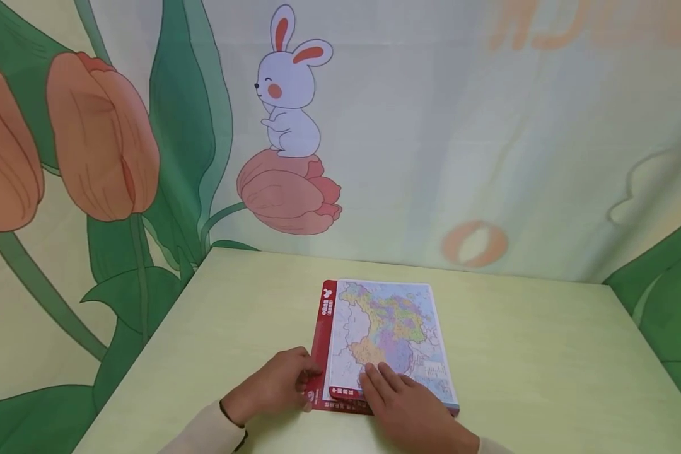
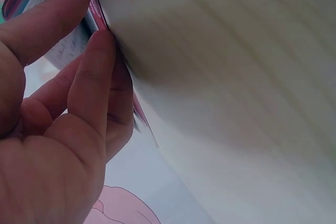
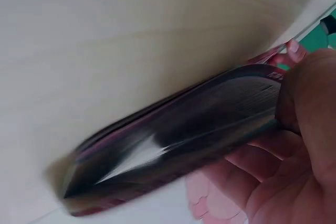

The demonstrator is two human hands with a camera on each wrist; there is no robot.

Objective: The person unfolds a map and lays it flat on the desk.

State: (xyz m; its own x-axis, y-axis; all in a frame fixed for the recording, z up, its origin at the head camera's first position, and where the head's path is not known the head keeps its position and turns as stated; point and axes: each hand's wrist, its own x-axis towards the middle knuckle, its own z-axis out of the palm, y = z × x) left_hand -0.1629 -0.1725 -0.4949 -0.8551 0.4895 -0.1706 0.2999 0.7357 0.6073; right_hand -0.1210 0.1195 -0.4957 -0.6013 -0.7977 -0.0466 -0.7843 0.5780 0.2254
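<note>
A red-framed map puzzle board [image 1: 387, 328] lies on the pale green table [image 1: 545, 353], with a slightly smaller map sheet stacked on it. My left hand [image 1: 278, 384] pinches the board's near left corner, and the left wrist view shows the thumb and fingers [image 2: 92, 77] clamped on its thin edge [image 2: 98, 18]. My right hand [image 1: 403, 397] covers the near middle of the map, fingers laid forward on it. In the blurred right wrist view the board [image 3: 173, 145] runs between that hand's thumb and fingers [image 3: 262, 166], slightly off the table.
A curtain printed with a rabbit [image 1: 289, 88] and orange tulips [image 1: 99, 135] hangs right behind the table. The table's left edge [image 1: 142, 353] runs diagonally, with a drop beyond it. Bare tabletop [image 1: 250, 302] surrounds the board.
</note>
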